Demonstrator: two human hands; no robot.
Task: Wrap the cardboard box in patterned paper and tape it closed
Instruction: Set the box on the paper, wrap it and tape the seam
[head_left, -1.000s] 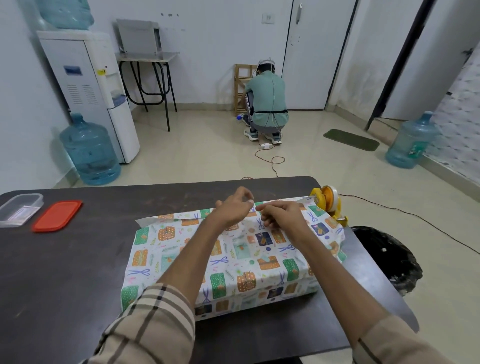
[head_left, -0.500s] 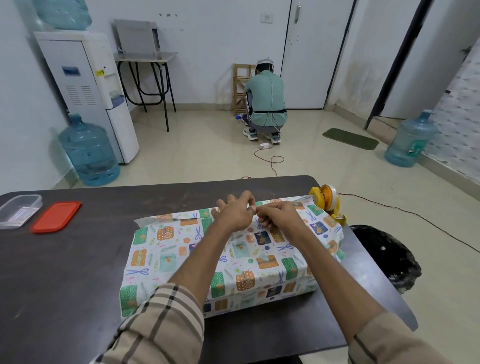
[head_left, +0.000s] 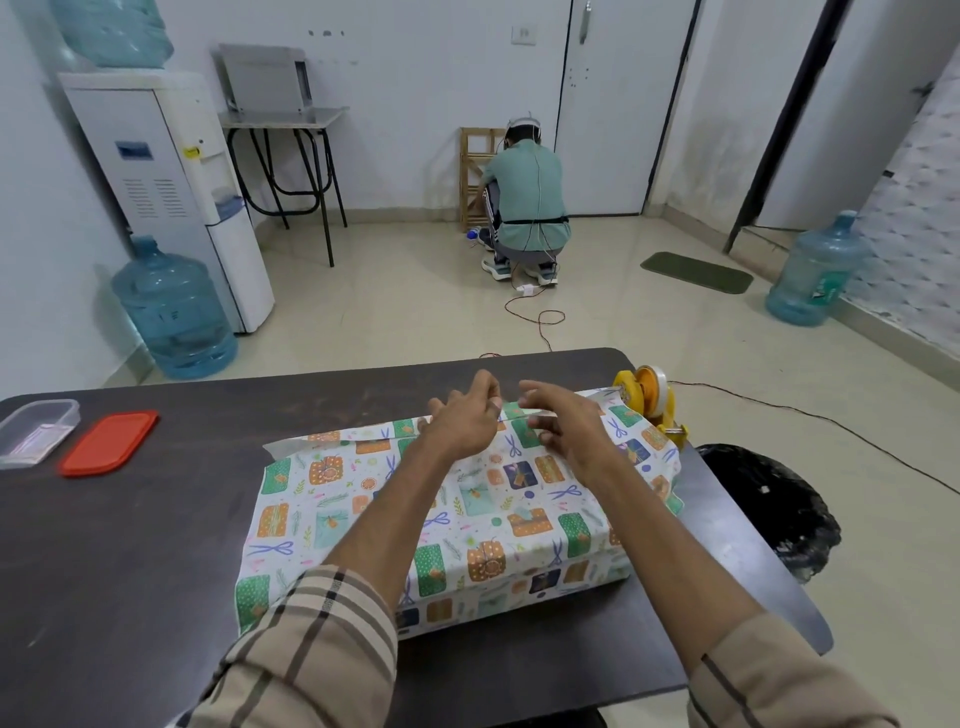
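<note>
The box wrapped in patterned paper (head_left: 467, 519) lies on the dark table (head_left: 130, 545), its cardboard fully covered. A loose paper flap sticks out along its far edge at the left. Both my hands hover at the middle of that far edge, a small gap between them. My left hand (head_left: 462, 418) has its fingers curled, pinching one end of a short pale tape strip (head_left: 519, 411) that lies across the paper seam. My right hand (head_left: 569, 428) rests on the strip's other end with fingers spread. A yellow tape dispenser (head_left: 649, 397) stands just past the box's far right corner.
A clear plastic container (head_left: 36, 428) and its red lid (head_left: 111, 441) lie at the table's far left. A black-lined bin (head_left: 769, 504) stands beside the table on the right. A person (head_left: 524, 202) squats on the floor beyond, with a cable trailing toward the table.
My hands, pinched close together at the seam before, have drawn slightly apart and the fingers of my right hand have spread. The box has not moved.
</note>
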